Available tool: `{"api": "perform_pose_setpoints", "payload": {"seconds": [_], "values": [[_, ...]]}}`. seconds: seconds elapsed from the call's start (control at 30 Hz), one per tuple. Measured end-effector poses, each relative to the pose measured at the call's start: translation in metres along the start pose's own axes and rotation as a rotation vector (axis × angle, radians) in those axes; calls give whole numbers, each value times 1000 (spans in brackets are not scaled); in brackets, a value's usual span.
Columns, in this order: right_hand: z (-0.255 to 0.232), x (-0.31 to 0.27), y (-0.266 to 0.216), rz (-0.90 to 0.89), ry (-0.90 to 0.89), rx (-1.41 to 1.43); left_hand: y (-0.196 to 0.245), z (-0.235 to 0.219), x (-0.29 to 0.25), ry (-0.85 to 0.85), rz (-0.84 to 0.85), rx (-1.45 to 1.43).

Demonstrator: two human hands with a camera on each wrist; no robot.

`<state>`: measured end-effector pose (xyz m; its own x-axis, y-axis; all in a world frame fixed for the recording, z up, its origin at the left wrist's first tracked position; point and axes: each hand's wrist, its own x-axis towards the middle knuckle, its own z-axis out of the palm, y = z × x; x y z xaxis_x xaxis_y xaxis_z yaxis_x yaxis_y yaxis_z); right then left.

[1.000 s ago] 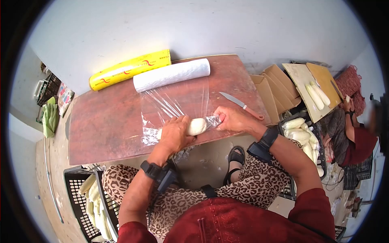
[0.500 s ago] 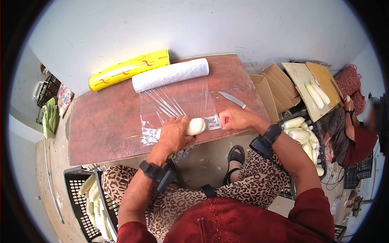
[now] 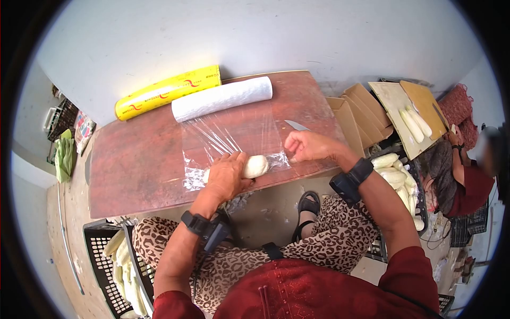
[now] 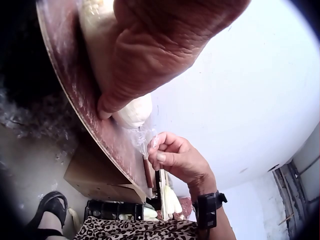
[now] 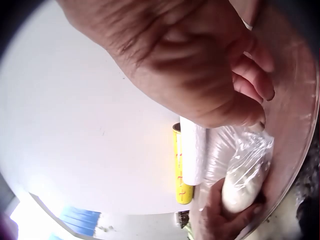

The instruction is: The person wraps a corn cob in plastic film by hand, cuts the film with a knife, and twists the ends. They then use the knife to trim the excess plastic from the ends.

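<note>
Hands apart, both over the near side of the reddish-brown counter [image 3: 138, 170]. Left hand [image 3: 228, 173] is clamped on a pale vegetable [image 3: 256, 166] lying near the counter's front edge – fingers over the top, thumb down its near side, rounded end poking out toward the other hand. Right hand [image 3: 313, 147] is just beyond that end, fingers bent loosely with thumb apart from them, nothing visibly gripped; can't tell whether thumb tip touches the film. Clear plastic film [image 3: 257, 127] runs from a white roll [image 3: 223, 99] across the counter to the vegetable, bunched and crinkled at both ends of it. Yellow roll [image 3: 167, 93] with red marks lies behind the white one, near the wall. Knife [image 3: 296, 126] sits behind the right hand – blade showing in the head view, handle mostly hidden there. Off the counter's right end: cardboard box [image 3: 348, 125], more pale vegetables [image 3: 393, 175] in a crate, a board [image 3: 388, 101], a second person [image 3: 470, 186]. Black crate [image 3: 101, 250] of vegetables at lower left.
</note>
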<state>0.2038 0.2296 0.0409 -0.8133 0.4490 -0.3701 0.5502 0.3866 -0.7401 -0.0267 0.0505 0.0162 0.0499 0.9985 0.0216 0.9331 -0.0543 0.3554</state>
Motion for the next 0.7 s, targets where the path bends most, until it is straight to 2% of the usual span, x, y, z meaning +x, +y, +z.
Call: {"api": "perform_pose_setpoints", "payload": {"seconds": [0.07,0.17,0.27,0.37,0.47,0.57,0.67,0.7], "values": [[2,-3,-22,-50,29,23,1,-2,-1,-7,1,0],[14,-1,-25,-128,45,-111,3,-4,-1,-34,-17,23],[30,7,-16,-168,73,-37,1,-2,-1,-36,-11,20],[20,14,-12,-25,-3,-134,1,-3,0,-52,-17,31],[11,13,0,-146,-51,-26,-1,-1,0,-43,-2,29],[-4,13,14,-142,-100,-79,-5,2,-1,-22,17,31],[-8,7,16,9,75,48,-5,0,0,-27,19,10],[-7,7,15,-15,76,44,-6,1,0,-23,20,11]]}}
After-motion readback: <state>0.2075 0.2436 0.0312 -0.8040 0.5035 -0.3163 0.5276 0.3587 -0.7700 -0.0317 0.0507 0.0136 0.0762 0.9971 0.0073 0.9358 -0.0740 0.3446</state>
